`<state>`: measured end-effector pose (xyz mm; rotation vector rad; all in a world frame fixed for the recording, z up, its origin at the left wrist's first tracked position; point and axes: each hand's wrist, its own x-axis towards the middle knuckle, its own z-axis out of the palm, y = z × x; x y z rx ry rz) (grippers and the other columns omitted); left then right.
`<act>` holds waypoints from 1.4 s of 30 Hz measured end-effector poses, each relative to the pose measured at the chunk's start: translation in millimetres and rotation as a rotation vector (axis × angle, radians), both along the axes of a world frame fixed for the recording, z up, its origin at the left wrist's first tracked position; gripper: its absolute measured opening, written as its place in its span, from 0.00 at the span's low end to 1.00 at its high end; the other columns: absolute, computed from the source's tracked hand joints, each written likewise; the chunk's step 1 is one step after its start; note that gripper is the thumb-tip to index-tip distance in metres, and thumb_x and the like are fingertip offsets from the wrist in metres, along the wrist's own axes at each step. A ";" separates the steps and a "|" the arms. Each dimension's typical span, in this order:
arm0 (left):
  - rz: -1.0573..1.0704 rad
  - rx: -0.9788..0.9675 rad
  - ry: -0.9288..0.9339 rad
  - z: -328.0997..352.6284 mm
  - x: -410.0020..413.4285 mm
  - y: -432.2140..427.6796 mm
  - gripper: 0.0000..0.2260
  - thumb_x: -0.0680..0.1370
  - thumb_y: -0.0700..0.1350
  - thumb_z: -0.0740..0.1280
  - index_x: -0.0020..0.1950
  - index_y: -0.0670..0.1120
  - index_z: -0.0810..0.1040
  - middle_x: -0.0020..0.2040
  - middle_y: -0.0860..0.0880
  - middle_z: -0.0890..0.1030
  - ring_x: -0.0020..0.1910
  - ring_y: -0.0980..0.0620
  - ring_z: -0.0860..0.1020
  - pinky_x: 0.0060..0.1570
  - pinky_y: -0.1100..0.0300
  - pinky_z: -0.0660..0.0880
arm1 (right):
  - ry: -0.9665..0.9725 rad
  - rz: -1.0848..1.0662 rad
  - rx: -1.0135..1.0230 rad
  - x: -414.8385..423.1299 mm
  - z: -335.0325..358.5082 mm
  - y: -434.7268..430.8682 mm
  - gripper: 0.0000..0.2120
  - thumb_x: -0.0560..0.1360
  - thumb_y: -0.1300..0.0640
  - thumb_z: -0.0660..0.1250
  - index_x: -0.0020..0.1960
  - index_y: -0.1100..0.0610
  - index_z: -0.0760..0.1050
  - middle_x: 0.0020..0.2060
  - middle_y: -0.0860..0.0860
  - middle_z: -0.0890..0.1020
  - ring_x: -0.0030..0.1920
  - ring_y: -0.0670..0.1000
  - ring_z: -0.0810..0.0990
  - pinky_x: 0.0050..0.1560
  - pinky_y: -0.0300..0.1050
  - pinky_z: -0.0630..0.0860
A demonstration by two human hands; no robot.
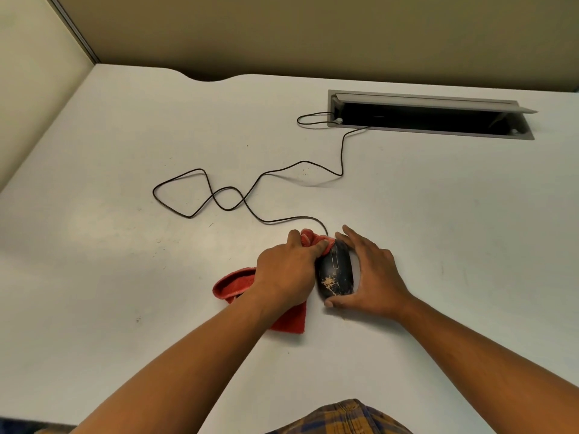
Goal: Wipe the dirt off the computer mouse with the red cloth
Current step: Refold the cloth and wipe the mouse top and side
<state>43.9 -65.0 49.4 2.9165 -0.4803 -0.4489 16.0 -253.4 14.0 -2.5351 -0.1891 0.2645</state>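
A black computer mouse (336,272) lies on the white desk (438,220), with pale crumbly dirt on its rear half. My right hand (368,272) cups its right side, thumb at the back end and fingers at the front. My left hand (286,269) grips a bunched red cloth (233,285) and presses a fold of it against the mouse's front left. The rest of the cloth trails under my left wrist onto the desk.
The mouse's black cable (238,195) loops across the desk to an open grey cable hatch (429,115) at the back right. Beige partition walls (313,32) close the desk at the back and left. A plaid garment (341,418) shows at the bottom edge.
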 end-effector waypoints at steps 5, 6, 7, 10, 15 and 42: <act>-0.011 0.021 -0.031 10.1 8.9 -1.6 0.22 0.81 0.51 0.57 0.76 0.63 0.61 0.60 0.45 0.69 0.46 0.43 0.77 0.38 0.53 0.68 | -0.001 -0.004 -0.003 -0.9 -2.1 -0.7 0.65 0.51 0.21 0.71 0.79 0.44 0.47 0.75 0.40 0.63 0.73 0.43 0.61 0.71 0.46 0.57; -0.011 0.009 -0.036 11.2 7.8 -1.3 0.22 0.81 0.51 0.57 0.75 0.64 0.62 0.60 0.46 0.69 0.46 0.43 0.77 0.38 0.53 0.68 | -0.002 -0.007 -0.001 -0.8 -2.8 -0.6 0.65 0.51 0.21 0.70 0.79 0.44 0.47 0.75 0.40 0.63 0.73 0.43 0.62 0.71 0.46 0.56; -0.015 0.003 -0.034 11.4 5.3 -1.1 0.22 0.81 0.51 0.58 0.75 0.64 0.62 0.60 0.46 0.69 0.46 0.43 0.77 0.38 0.53 0.69 | -0.001 -0.008 0.002 -0.7 -3.3 -0.5 0.65 0.51 0.20 0.70 0.79 0.44 0.47 0.75 0.40 0.63 0.73 0.42 0.62 0.71 0.46 0.56; -0.024 0.031 0.011 8.1 -4.3 -2.9 0.24 0.81 0.52 0.59 0.76 0.63 0.59 0.61 0.45 0.69 0.48 0.43 0.77 0.38 0.53 0.67 | -0.007 -0.013 0.014 0.0 -4.3 -0.7 0.65 0.51 0.20 0.70 0.79 0.44 0.48 0.74 0.38 0.63 0.70 0.35 0.59 0.70 0.44 0.55; 0.015 0.085 0.047 7.9 7.7 -8.3 0.26 0.81 0.51 0.58 0.78 0.63 0.55 0.63 0.44 0.68 0.49 0.41 0.77 0.39 0.52 0.68 | -0.009 -0.015 0.007 -0.1 -4.7 -1.3 0.65 0.51 0.20 0.71 0.79 0.43 0.47 0.74 0.38 0.63 0.70 0.35 0.58 0.70 0.44 0.56; -0.002 -0.041 -0.026 1.1 -48.8 16.6 0.22 0.84 0.53 0.52 0.77 0.66 0.54 0.58 0.47 0.68 0.46 0.47 0.75 0.36 0.57 0.66 | -0.016 -0.002 0.003 0.0 -6.3 -2.2 0.66 0.51 0.22 0.72 0.79 0.43 0.46 0.74 0.36 0.62 0.74 0.42 0.61 0.71 0.46 0.56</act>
